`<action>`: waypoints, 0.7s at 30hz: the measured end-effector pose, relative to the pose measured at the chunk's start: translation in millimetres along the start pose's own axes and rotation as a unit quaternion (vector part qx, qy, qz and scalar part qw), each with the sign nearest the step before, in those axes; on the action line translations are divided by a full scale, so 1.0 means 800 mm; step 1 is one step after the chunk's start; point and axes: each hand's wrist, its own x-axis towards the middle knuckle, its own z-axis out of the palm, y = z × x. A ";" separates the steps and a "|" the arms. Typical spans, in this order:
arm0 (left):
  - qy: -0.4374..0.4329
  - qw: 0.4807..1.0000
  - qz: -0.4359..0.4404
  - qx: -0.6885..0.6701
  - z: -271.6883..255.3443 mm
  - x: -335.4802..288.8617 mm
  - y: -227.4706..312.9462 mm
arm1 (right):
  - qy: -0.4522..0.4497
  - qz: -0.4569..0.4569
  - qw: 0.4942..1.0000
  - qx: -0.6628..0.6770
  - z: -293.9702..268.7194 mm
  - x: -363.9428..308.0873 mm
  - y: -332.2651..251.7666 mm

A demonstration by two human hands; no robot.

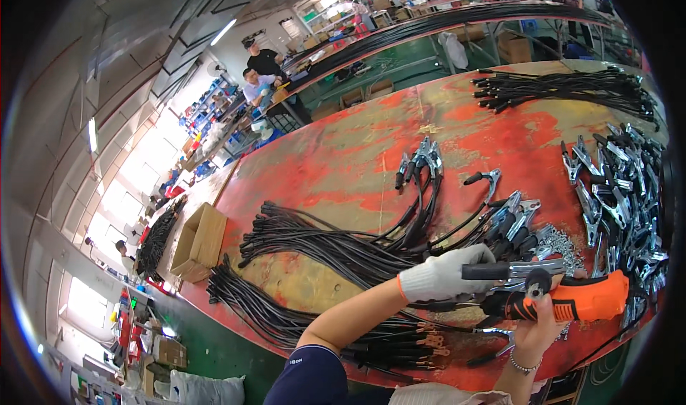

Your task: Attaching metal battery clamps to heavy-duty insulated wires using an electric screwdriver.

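Observation:
My left hand (444,273), in a white knitted glove, is closed on a silver spring clamp (537,268) with black handle grips. Bare but for a bracelet at the wrist, my right hand (541,326) grips an orange and black power screwdriver (589,296). The tool's black front end lies close beside the clamp and my gloved fingers, and its exact contact is hidden. Black cables (329,244) fan out to the left of my hands. Several cable ends with clamps (516,219) lie just beyond them, and a pile of small screws (561,246) sits behind the clamp.
Loose silver clamps (622,191) are heaped on the right of the red, worn table (307,162). Another cable bundle (564,91) lies at the far right. Copper-ended cables (432,341) rest near the front edge. A cardboard box (200,242) stands left; other people (264,69) are far off.

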 end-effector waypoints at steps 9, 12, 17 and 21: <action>0.313 0.717 0.354 0.512 0.046 0.000 -0.054 | 0.033 0.021 0.999 0.006 -0.014 0.007 -0.008; 0.355 0.643 0.400 0.549 0.039 0.001 -0.048 | -0.039 0.006 0.999 0.029 -0.034 0.008 -0.002; 0.390 0.786 0.342 0.336 0.044 -0.001 -0.054 | -0.030 0.009 0.999 0.014 -0.033 0.000 0.013; 0.329 0.927 0.134 -0.119 0.042 -0.015 -0.037 | -0.016 0.166 0.986 -0.008 -0.007 0.005 0.014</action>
